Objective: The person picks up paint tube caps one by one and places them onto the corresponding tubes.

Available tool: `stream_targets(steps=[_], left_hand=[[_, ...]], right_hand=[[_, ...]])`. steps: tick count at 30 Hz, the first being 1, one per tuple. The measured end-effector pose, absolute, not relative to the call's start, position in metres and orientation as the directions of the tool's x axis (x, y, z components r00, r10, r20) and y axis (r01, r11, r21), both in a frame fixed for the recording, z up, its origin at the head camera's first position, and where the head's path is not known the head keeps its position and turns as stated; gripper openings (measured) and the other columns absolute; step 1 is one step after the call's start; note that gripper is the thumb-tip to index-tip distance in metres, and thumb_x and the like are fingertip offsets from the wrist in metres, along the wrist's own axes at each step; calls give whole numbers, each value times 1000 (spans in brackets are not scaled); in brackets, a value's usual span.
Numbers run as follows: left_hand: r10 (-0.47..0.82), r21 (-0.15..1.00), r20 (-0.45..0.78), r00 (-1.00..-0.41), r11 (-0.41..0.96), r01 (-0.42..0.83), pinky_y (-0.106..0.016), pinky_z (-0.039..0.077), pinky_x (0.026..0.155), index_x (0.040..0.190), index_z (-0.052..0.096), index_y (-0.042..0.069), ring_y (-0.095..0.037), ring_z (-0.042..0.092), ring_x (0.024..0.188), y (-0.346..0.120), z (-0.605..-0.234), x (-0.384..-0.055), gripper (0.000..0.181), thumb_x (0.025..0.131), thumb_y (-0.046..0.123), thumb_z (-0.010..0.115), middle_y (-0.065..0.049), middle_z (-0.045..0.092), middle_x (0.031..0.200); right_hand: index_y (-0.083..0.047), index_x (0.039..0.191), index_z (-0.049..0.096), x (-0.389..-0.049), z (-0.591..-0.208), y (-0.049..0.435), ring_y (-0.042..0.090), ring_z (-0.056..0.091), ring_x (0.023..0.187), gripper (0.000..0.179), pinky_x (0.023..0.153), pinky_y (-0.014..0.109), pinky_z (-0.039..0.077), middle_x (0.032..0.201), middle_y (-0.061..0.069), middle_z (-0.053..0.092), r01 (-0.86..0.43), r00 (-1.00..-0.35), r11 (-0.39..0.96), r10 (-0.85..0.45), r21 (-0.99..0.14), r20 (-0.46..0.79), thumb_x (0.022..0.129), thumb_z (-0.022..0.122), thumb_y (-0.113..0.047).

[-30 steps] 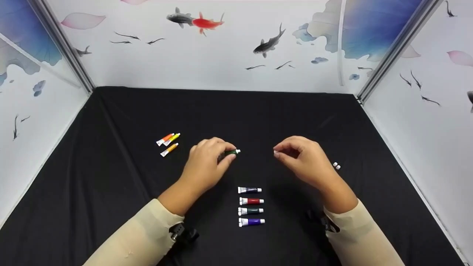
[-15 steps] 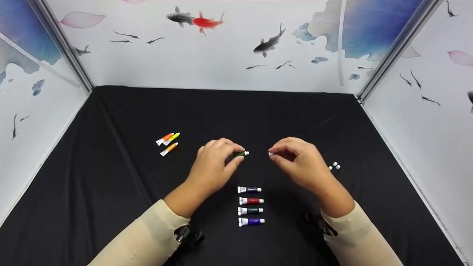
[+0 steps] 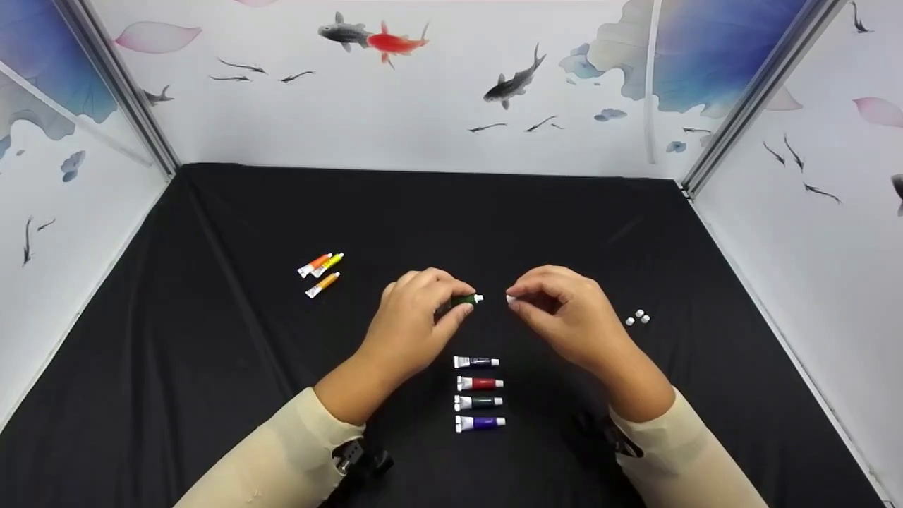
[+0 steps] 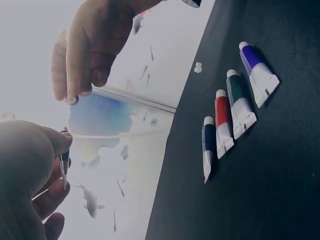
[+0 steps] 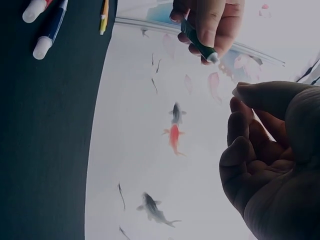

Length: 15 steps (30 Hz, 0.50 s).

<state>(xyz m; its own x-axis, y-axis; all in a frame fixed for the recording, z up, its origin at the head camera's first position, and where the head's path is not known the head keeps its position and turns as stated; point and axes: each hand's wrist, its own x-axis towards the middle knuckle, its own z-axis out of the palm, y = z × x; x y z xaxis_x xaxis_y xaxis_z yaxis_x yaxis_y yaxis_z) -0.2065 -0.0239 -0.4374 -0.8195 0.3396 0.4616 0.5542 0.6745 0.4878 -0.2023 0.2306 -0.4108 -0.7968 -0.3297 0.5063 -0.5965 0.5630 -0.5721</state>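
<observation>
In the head view, the left hand (image 3: 416, 317) is pinching a green tube (image 3: 463, 300) between thumb and fingers, its white tip pointing toward the right hand (image 3: 575, 314). The right hand is pinching a white cap (image 3: 511, 299), near that tip but apart from it. To the right of this grip, three loose caps (image 3: 640, 313) are lying on a black cloth (image 3: 423, 212). Nearer the person than both grips, a dark blue tube (image 3: 475, 363), a red tube (image 3: 482, 384), a dark green tube (image 3: 481, 403) and a violet tube (image 3: 482, 423) are lying in a row. Left of the left hand's grip, an orange tube (image 3: 317, 264), a yellow tube (image 3: 330, 265) and an amber tube (image 3: 325, 283) are resting.

From the left wrist, the left thumb and fingers are gripping the green tube, seen nearly edge-on, and the right fingertips are facing it across a gap.

From the right wrist, the tube's tip is aiming at the right hand's pinch, where fingertips are mostly hiding the cap.
</observation>
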Motion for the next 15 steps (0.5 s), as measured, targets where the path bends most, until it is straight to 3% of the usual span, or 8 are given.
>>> stream_targets(steps=[15], left_hand=[[377, 460, 499, -780, 647, 608, -44, 51, 92, 118, 79, 28, -16, 66, 109, -17, -431, -197, 19, 101, 34, 75, 10, 74, 117]], right_hand=[[-17, 99, 83, -198, -411, 224, 7, 65, 81, 16, 71, 15, 54, 101, -7, 77, -665, -742, 502, -358, -554, 566, 90, 85, -4]])
